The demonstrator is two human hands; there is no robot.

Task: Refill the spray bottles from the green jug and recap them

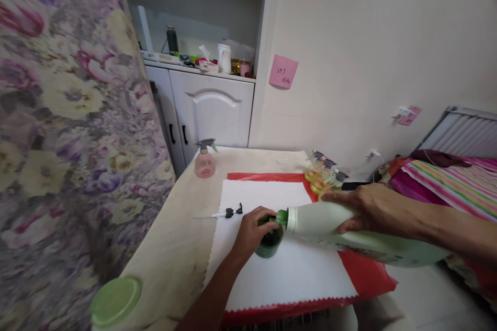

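My right hand (365, 209) grips a large pale green jug (322, 220), tipped onto its side with its mouth to the left. The jug's green spout (282, 217) meets the top of a small dark green bottle (271, 244). Around that bottle's neck are the fingers of my left hand (254, 230). The bottle stands on a white sheet (287, 279). Whether liquid is flowing cannot be seen. Left of my left hand lies a black pump head (230, 212) with a pale tube.
A pink spray bottle (205, 164) stands at the back left of the table. Several spray bottles with yellow liquid (316, 185) stand at the back right. A green round lid (115, 301) lies front left. A red sheet (367, 274) lies beneath the white one. A floral curtain (77, 139) hangs left.
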